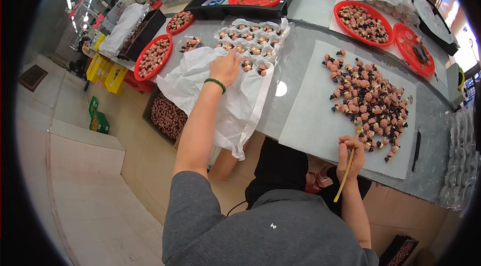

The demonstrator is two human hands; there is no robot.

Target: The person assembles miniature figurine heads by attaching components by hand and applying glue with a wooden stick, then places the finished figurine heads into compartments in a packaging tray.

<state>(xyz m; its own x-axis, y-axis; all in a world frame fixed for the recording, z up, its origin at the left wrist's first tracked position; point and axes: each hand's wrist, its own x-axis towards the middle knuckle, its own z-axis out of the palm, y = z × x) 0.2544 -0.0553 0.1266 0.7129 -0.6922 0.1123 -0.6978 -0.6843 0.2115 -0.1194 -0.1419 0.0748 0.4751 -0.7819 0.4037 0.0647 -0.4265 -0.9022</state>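
My left hand [225, 68], with a green bracelet at the wrist, reaches over a clear tray [254, 40] holding rows of small pink and dark pieces. Its fingertips touch or hover at a piece near the edge of a white plastic sheet [193, 73]; the exact grip is too small to tell. In my right hand [351, 156] is a thin yellow brush [345, 178], its tip pointing up at a heap of pink pieces with dark ends [371, 98]. That heap lies on white paper [310, 100] on the grey table.
Red plates of pieces stand at the left [153, 58] and back right [363, 23]. A black tray [240, 13] with another red plate is at the back. A black pen [417, 151] lies right of the paper. Bubbled plastic trays [460, 156] hang at the right edge.
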